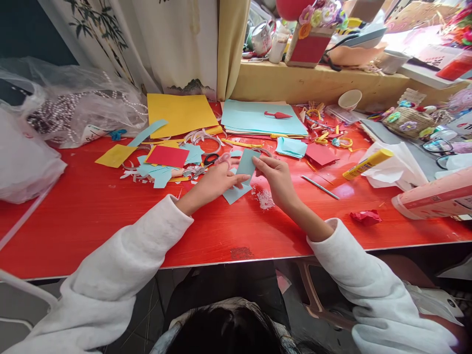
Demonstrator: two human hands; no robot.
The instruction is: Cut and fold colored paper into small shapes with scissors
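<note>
A small light-blue paper piece [246,164] is raised over the table between both hands. My right hand [276,179] pinches its upper right corner between thumb and fingers. My left hand [217,179] grips its left side, with the thumb across the lower front and the other fingers partly hidden. Below it, another light-blue paper scrap [236,194] lies on the table. Just beyond my left hand are scissors [199,170] with a dark handle. Left of that hand lie blue paper scraps [157,172] and a red paper rectangle [167,156].
The red table [110,221] carries a yellow sheet [180,113] and stacked blue sheets [258,110] at the back. To the right are a thin blue stick [320,187], a yellow glue stick [368,164], crumpled red paper [366,217] and a pink bottle [435,194]. Plastic bags [25,157] fill the left.
</note>
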